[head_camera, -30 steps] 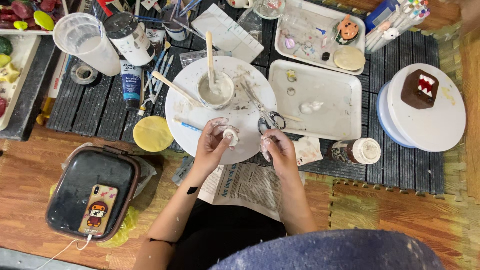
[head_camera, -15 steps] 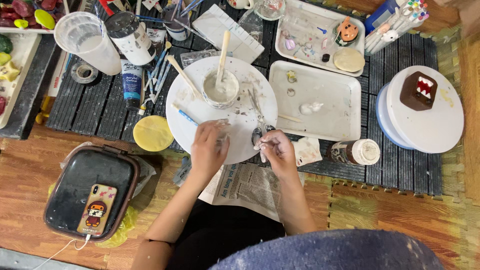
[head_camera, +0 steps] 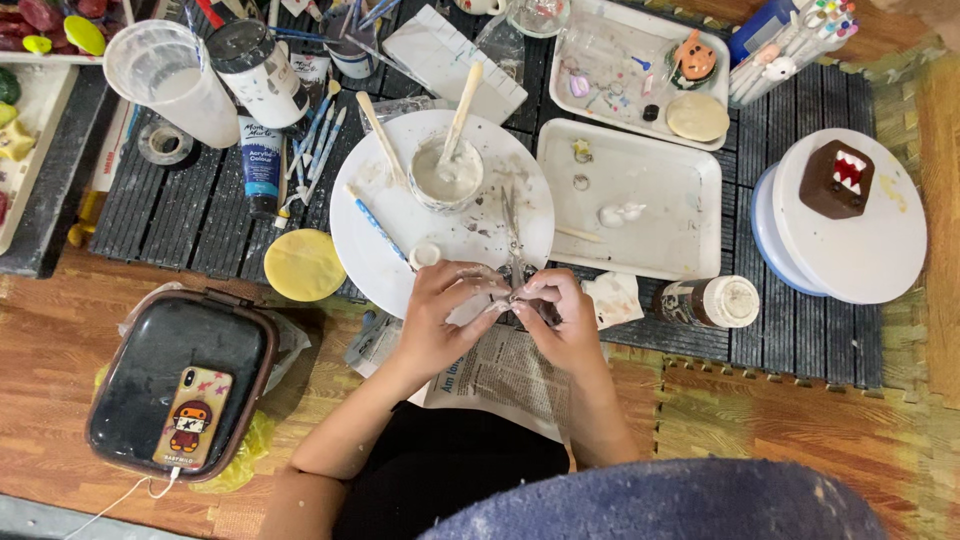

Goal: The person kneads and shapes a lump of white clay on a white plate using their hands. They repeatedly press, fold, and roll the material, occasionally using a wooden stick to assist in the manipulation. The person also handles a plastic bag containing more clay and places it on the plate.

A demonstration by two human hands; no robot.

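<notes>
A small pale piece [head_camera: 505, 297], too small to be identified, is pinched at the frame's centre between both hands, at the lower edge of the white round plate [head_camera: 385, 225]. It is flanked evenly by the left hand [head_camera: 440, 315] and right hand [head_camera: 562, 318], fingers curled narrow. Scissors [head_camera: 513, 245] lie just above. Earlier, the hands were held apart; they are now joined.

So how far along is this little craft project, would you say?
Somewhere in the middle, I'd guess. Done: a brown box-shaped monster figure sits finished on the turntable, and a small white figure lies on the white tray. In hand: the left hand and right hand pinch something tiny, too small to identify, at the edge of the round plate. Left: the white figure looks unpainted.
</notes>
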